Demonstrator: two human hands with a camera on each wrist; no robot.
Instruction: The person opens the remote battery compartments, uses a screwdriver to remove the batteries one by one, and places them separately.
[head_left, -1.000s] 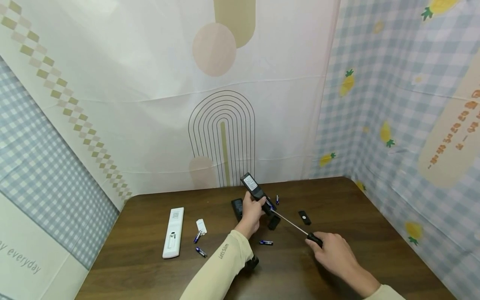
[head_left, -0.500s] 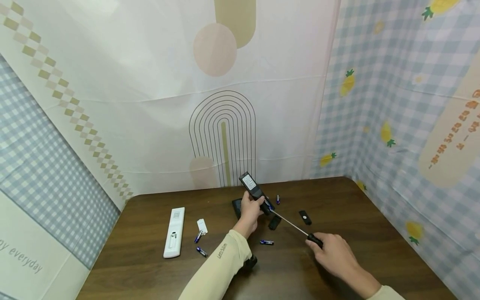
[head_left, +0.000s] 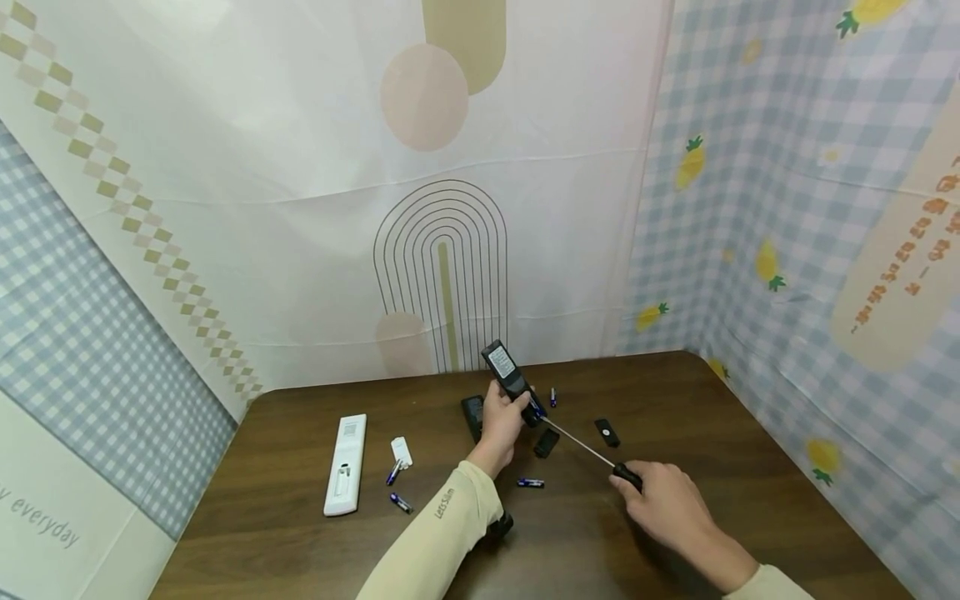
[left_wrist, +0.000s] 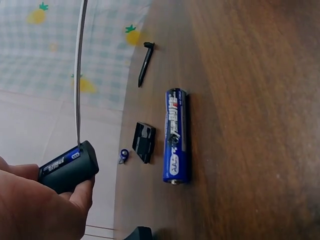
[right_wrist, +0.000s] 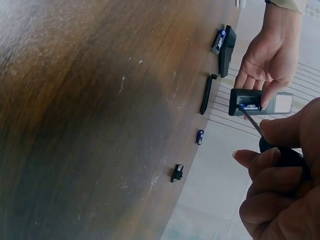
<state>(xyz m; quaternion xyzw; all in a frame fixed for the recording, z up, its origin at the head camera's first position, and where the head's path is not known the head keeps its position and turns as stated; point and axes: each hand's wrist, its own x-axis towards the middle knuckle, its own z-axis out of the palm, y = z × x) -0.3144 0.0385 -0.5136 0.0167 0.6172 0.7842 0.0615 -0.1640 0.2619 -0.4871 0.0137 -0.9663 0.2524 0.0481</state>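
My left hand point(head_left: 501, 421) grips a black remote control point(head_left: 513, 382), tilted above the far part of the table, its back facing me and its battery compartment uncovered. A blue battery point(left_wrist: 62, 161) lies in that compartment, the thumb close beside it. My right hand point(head_left: 667, 504) holds the black handle of a screwdriver point(head_left: 628, 477), fingers wrapped round it. The long metal shaft point(left_wrist: 78, 75) reaches across to the remote, with its tip right at the battery's end in the left wrist view. In the right wrist view, the compartment point(right_wrist: 242, 101) shows beyond the handle.
A white remote point(head_left: 346, 467) lies left, near a white cover point(head_left: 401, 451). Loose batteries point(head_left: 530, 482) and black covers point(head_left: 547, 442) point(head_left: 607, 432) are scattered around. Another black remote point(head_left: 472, 412) is partly behind the left hand; a black object point(head_left: 501, 525) is partly under the forearm.
The black remote has rolled slightly in my left hand, its lower end looking narrower. My right hand and the screwdriver stay nearly in place.
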